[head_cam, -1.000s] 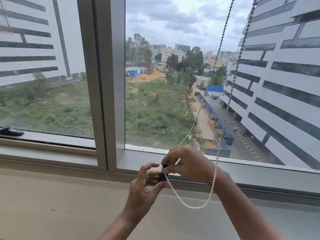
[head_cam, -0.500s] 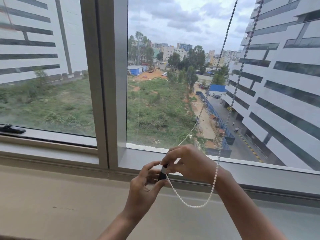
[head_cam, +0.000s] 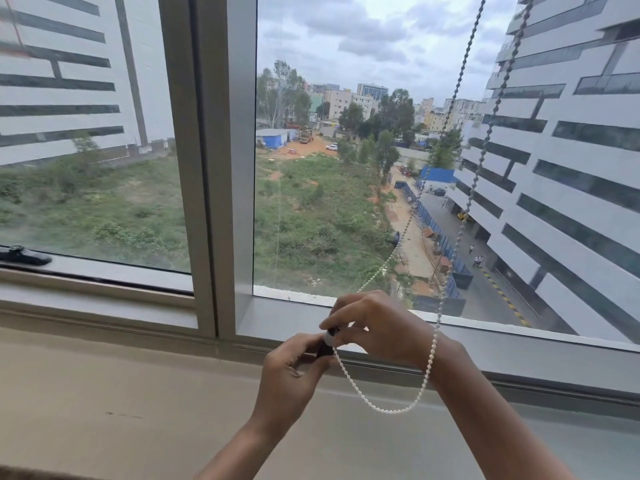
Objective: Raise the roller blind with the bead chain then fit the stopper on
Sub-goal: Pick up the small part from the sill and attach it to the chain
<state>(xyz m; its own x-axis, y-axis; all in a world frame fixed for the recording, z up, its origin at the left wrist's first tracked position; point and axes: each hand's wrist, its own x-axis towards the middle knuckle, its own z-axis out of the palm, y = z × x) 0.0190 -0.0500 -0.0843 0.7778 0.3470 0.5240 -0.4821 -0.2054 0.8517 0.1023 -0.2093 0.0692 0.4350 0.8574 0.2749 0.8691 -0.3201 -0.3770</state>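
A white bead chain [head_cam: 394, 408] comes down in two strands from the upper right, in front of the window glass, and loops below my hands. Both hands meet over the sill. A small dark stopper [head_cam: 327, 342] with a pale band sits on the chain between my fingertips. My left hand [head_cam: 291, 372] pinches the stopper from below. My right hand [head_cam: 377, 327] pinches it and the chain from above, and the other strand drapes over that wrist. The roller blind itself is out of view above.
A grey window frame post [head_cam: 207, 168] splits the glass into two panes. A black window handle [head_cam: 22, 256] lies on the left frame. A beige sill [head_cam: 121, 403] runs below the window. Outside are buildings and a green field.
My hands stay together on the stopper. The left fingers have closed in tighter around it. The view has shifted slightly.
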